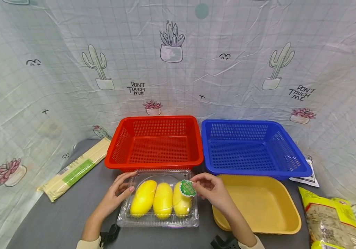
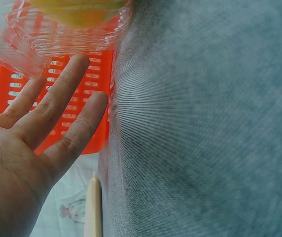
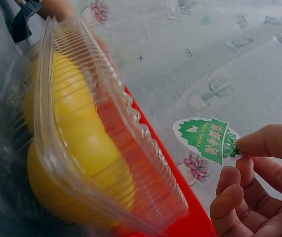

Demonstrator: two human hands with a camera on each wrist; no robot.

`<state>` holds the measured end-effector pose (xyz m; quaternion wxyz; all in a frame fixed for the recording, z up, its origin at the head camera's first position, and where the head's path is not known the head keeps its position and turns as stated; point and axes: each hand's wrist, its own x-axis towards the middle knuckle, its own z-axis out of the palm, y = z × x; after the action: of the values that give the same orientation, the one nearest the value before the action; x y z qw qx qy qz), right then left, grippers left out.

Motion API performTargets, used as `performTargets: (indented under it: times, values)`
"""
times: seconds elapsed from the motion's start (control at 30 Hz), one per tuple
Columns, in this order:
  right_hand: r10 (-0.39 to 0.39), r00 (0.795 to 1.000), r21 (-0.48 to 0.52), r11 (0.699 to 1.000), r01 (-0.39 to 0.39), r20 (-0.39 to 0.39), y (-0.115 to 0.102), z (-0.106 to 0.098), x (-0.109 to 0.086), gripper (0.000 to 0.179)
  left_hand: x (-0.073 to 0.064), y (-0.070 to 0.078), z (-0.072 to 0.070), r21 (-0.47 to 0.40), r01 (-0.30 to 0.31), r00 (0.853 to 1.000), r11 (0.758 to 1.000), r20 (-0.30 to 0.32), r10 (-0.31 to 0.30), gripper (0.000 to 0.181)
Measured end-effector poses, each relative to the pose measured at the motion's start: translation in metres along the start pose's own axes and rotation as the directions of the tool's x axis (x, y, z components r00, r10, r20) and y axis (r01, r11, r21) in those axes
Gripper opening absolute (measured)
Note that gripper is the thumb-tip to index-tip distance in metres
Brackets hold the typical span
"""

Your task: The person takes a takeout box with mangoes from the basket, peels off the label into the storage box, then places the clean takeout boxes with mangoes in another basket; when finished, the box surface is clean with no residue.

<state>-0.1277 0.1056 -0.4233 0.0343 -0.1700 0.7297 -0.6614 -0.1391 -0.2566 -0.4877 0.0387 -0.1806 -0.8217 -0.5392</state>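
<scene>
Clear plastic clamshell box (image 1: 158, 204) sits on the grey tabletop (image 1: 56, 221) nearest the person, three yellow fruits (image 1: 162, 200) lying side by side inside it. Left hand (image 1: 115, 195) rests against the box's left side, fingers straight and spread in the left wrist view. Right hand (image 1: 213, 191) is at the box's right upper corner, thumb and forefinger pinching a green sticker (image 1: 187, 188); in the right wrist view the sticker stands clear of the lid. Just right of the box lies a yellow tray (image 1: 285, 221). At the far right edge sits a yellow-and-green packet (image 1: 330, 221). Left of the box, well apart, lies a long noodle pack (image 1: 76, 169). Behind the box stand a red basket (image 1: 118, 148) and, beside it, a blue basket (image 1: 293, 152). Cactus-print cloth (image 1: 228, 62) hangs at the back.
</scene>
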Motion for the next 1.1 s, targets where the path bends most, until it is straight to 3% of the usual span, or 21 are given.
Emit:
performTargets:
  times: [0.27,0.67,1.1]
  values:
    - [0.052,0.997,0.004,0.999,-0.052,-0.064,0.002,-0.011,-0.008,0.020,-0.001,-0.001,0.001,-0.008,0.000,1.000,1.000,0.002,0.000,0.050]
    - [0.042,0.991,-0.010,0.999,-0.043,-0.126,0.011,-0.030,-0.021,0.019,0.002,-0.004,0.000,-0.035,-0.051,0.999,0.998,0.003,0.051,0.050]
    - [0.108,0.973,-0.026,0.993,-0.116,-0.203,0.020,-0.057,-0.039,0.022,0.002,-0.002,0.000,-0.020,-0.016,1.000,1.000,0.005,0.016,0.050]
